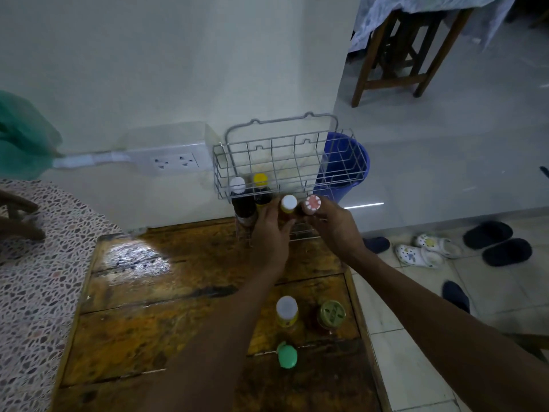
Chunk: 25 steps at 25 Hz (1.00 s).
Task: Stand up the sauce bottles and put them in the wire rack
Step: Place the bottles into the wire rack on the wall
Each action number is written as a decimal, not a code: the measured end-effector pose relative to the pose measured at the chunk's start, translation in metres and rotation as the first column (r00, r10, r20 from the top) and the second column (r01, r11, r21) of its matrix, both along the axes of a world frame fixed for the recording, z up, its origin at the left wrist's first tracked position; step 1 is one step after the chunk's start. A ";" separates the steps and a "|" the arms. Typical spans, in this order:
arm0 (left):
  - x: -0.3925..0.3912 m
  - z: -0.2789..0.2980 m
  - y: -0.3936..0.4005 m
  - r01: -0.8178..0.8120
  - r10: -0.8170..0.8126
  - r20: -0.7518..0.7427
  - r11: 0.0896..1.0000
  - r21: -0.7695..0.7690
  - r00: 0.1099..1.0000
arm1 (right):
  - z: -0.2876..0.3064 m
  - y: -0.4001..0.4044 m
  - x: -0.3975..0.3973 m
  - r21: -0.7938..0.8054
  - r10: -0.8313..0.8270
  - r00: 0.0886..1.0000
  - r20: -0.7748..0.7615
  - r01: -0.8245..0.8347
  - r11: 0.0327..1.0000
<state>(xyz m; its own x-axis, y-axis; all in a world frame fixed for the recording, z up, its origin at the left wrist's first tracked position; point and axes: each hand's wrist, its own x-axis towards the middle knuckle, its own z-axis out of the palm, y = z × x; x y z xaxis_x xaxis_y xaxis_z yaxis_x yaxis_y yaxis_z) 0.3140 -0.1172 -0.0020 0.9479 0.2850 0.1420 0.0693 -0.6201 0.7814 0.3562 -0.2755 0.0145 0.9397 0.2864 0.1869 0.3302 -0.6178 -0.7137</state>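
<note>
Lowering two bottles into wire rack (282, 162): left hand (269, 230) gripping white-capped bottle (288, 203), right hand (334, 224) gripping red-capped bottle (312, 204); best kept upright, clear of wires.

Both arms outstretched, left hand (271, 230) and right hand (335, 223) curled.

Single head-worn wide-angle view, forward and down, close over wooden table (154, 292) toward wall.
</note>
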 end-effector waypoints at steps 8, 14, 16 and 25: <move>0.018 -0.014 -0.010 -0.156 0.158 -0.068 0.987 0.035 0.985 | -0.013 0.010 0.032 0.018 0.001 0.995 -0.098 0.001 1.000; 0.026 -0.023 -0.012 -0.265 0.263 -0.060 0.963 -0.042 0.963 | -0.016 0.015 0.045 -0.037 -0.059 0.993 -0.103 0.055 0.998; 0.029 -0.025 -0.010 -0.284 0.282 -0.029 0.957 -0.063 0.959 | -0.016 0.016 0.049 -0.055 -0.071 0.990 -0.118 0.065 0.996; 0.022 -0.042 -0.008 -0.251 0.252 -0.011 0.962 -0.106 0.968 | -0.019 0.015 0.051 -0.067 -0.080 0.991 -0.108 0.073 0.995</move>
